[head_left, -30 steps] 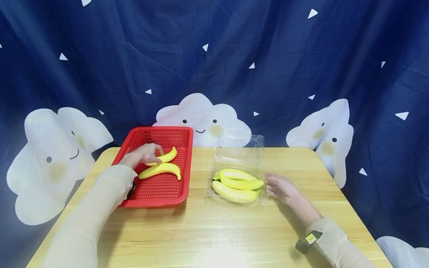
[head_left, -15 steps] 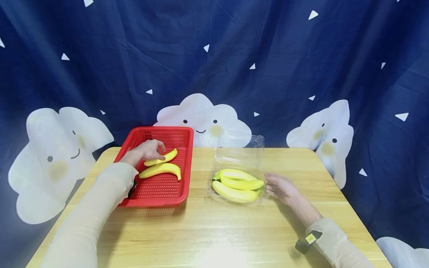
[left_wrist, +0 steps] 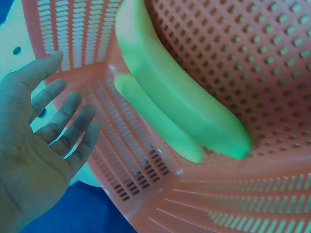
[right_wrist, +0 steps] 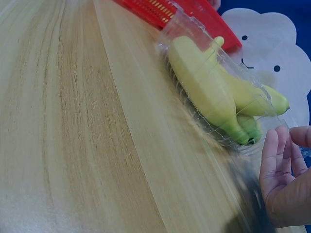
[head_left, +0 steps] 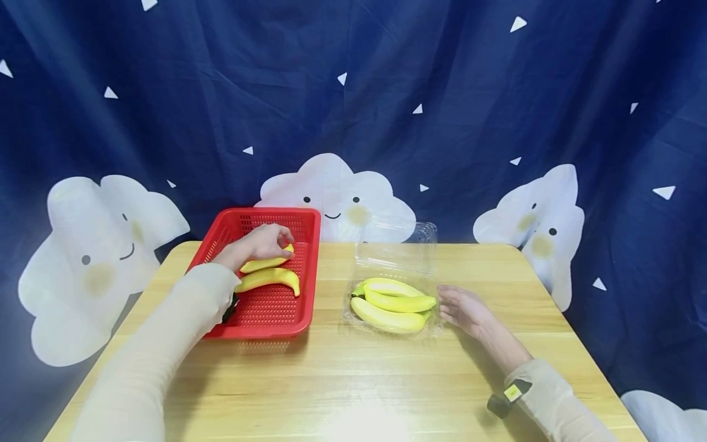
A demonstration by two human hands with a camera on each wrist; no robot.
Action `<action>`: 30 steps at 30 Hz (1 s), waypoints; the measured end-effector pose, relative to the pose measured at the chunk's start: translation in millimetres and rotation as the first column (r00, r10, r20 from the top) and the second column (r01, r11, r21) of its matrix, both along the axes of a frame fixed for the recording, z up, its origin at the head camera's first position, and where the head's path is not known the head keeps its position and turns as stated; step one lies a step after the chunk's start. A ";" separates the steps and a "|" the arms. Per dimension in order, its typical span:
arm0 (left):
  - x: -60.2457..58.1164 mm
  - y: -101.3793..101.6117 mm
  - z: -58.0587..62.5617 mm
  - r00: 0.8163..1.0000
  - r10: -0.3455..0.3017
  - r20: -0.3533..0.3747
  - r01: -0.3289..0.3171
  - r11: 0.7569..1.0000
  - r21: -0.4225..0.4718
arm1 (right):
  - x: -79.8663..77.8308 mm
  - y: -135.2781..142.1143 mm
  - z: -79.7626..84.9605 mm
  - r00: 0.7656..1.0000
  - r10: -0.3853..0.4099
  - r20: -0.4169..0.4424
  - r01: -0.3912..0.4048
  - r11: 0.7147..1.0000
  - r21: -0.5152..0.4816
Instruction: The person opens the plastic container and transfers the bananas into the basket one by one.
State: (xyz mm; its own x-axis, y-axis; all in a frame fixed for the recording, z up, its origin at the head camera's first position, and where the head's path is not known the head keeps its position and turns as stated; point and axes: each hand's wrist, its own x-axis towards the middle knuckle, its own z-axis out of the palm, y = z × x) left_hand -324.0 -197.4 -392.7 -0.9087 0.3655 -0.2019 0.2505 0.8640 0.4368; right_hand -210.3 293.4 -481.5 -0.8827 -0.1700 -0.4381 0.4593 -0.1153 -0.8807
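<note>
In the head view, my left hand (head_left: 262, 241) is over the red basket (head_left: 265, 333), above the rear yellow banana (head_left: 264, 264) and partly covering it. A second banana (head_left: 269, 278) lies just in front of it. Seen from the left wrist, the fingers are spread and hold nothing, with a gap to the two bananas. My right hand (head_left: 465, 311) stays at the right side of a clear plastic clamshell box (head_left: 393, 258), its fingers nearly straight. Whether they touch the box wall, I cannot tell. Several bananas (head_left: 389, 316) lie in that box, whose lid stands raised at the back.
The wooden table (head_left: 331, 380) carries the basket on the left and the box right of the middle. A dark blue curtain (head_left: 381, 123) with white clouds hangs behind the table. Each wrist wears a small dark device.
My left hand has shifted right and slightly up over the rear banana, from its middle toward its right end. The right hand and the bananas in the clear box have not moved.
</note>
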 end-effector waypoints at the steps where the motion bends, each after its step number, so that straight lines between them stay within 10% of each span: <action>1: -0.3 2.2 0.5 1.000 -0.010 -0.005 0.010 1.000 0.000 | -0.1 -0.1 0.1 1.000 -0.002 0.000 0.002 1.000 -0.001; 30: 18.3 71.8 22.9 0.977 -0.133 -0.169 0.152 0.983 0.101 | 0.0 -1.2 0.3 1.000 0.007 0.005 -0.007 1.000 0.008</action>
State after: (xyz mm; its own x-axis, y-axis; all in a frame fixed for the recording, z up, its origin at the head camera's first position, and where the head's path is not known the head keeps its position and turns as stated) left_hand -305.6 -125.5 -369.8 -0.8628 0.5056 -0.0076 0.4423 0.7619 0.4731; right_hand -210.3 292.2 -481.2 -0.8794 -0.1729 -0.4435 0.4642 -0.1045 -0.8796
